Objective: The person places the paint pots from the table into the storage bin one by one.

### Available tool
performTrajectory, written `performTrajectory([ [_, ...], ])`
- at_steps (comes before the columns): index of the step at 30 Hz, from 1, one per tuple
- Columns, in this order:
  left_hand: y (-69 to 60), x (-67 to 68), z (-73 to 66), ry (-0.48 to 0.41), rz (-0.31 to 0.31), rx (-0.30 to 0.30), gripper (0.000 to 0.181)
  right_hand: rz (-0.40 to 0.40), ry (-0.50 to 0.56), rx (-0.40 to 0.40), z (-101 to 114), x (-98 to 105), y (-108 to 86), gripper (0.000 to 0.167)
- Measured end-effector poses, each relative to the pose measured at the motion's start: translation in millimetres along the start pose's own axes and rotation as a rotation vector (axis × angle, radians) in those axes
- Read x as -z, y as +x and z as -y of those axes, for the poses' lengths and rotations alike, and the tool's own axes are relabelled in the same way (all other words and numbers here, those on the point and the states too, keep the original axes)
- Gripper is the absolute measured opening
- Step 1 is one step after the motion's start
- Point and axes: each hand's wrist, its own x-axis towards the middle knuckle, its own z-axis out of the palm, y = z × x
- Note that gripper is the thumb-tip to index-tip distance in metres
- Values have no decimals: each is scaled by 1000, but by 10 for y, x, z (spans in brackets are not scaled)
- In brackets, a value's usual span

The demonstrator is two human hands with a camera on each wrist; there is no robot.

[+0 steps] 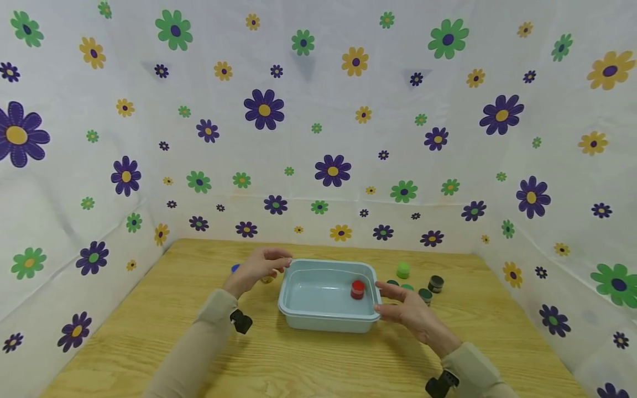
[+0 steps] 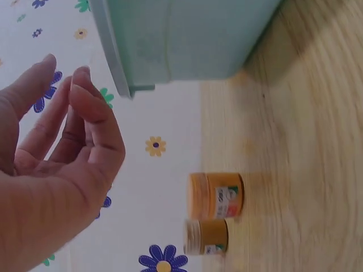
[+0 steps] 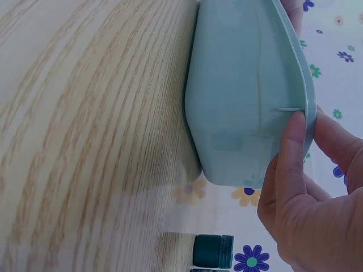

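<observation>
A pale blue plastic tub (image 1: 325, 323) stands on the wooden table with a small red paint jar (image 1: 357, 290) inside, toward its right end. My right hand (image 1: 413, 315) pinches the tub's right rim, thumb on one side and fingers on the other, as the right wrist view shows. At the opposite end, my left hand (image 1: 256, 270) hovers beside the left rim with fingers loosely bent. The left wrist view leaves a gap between those fingertips (image 2: 83, 71) and the tub, and nothing is in that hand.
An orange jar (image 2: 218, 195) and a yellow-brown jar (image 2: 207, 237) stand left of the tub, near a blue lid (image 1: 235, 268). To the right are a light green jar (image 1: 403, 270), a dark jar (image 1: 436, 284) and several green ones. Flowered cloth (image 1: 298, 143) encloses the table (image 1: 323, 365).
</observation>
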Motion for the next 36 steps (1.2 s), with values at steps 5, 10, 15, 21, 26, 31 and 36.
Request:
performTrajectory([
  [5, 27, 116, 129, 30, -66, 22, 42, 11, 2, 5, -12, 7, 13, 71],
  [10, 56, 205, 244, 33, -107, 34, 38, -1, 4, -4, -15, 4, 24, 70],
  [15, 64, 221, 320, 36, -167, 30, 31, 3, 6, -1, -17, 11, 20, 70],
  [21, 56, 190, 394, 65, -249, 40, 33, 37, 13, 4, -16, 4, 5, 72],
  [26, 69, 182, 442, 94, -253, 50, 35, 38, 14, 11, -17, 6, 2, 71],
  [31, 71, 191, 481, 106, -173, 48, 41, 32, 8, 16, -18, 16, 4, 71],
  [36, 86, 195, 512, 137, -132, 94, 44, 29, 6, 16, -19, 22, 2, 71],
])
